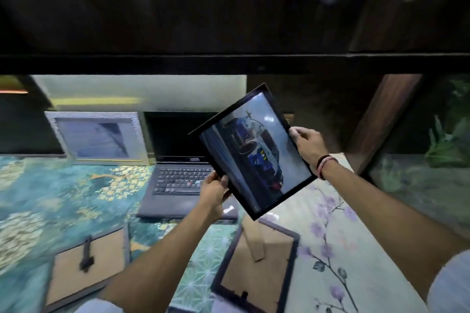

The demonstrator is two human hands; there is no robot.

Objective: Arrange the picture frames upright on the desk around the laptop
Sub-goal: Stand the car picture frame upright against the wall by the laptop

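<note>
A black-framed car picture (254,152) hangs tilted in the air over the right side of the open black laptop (178,178). My left hand (216,192) grips its lower left edge and my right hand (307,145) holds its right edge. A silver-framed picture (98,138) stands upright to the left of the laptop. Two frames lie face down near me: a light one (86,269) at the front left and a dark one (256,264) with its cardboard stand showing, just below the held picture.
The desk (63,198) wears a teal and gold patterned cover, with a pale floral part (328,236) on the right. A dark shelf (229,63) overhangs the desk. A wooden upright (381,122) and a green plant (447,145) stand at the right.
</note>
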